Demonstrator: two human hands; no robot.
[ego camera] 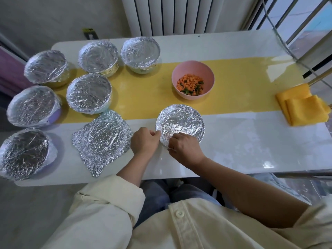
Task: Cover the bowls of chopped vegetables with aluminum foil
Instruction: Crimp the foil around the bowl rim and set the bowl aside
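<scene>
A round foil-covered bowl [180, 123] sits near the table's front edge. My left hand [145, 141] pinches the foil at its left rim. My right hand [185, 150] grips the foil at its near rim, fingers curled. Behind it stands an uncovered pink bowl [192, 79] of chopped carrot and green vegetables. A loose crumpled foil sheet [102, 141] lies flat to the left of my left hand. Several foil-covered bowls stand on the table's left half, among them one at the middle [89, 93] and one at the front left corner [24, 152].
The white table [251, 150] has a yellow strip across its middle. A folded yellow cloth [303, 106] lies at the right edge. A white radiator [179, 15] stands behind the table, and a metal railing [305, 24] is at the right.
</scene>
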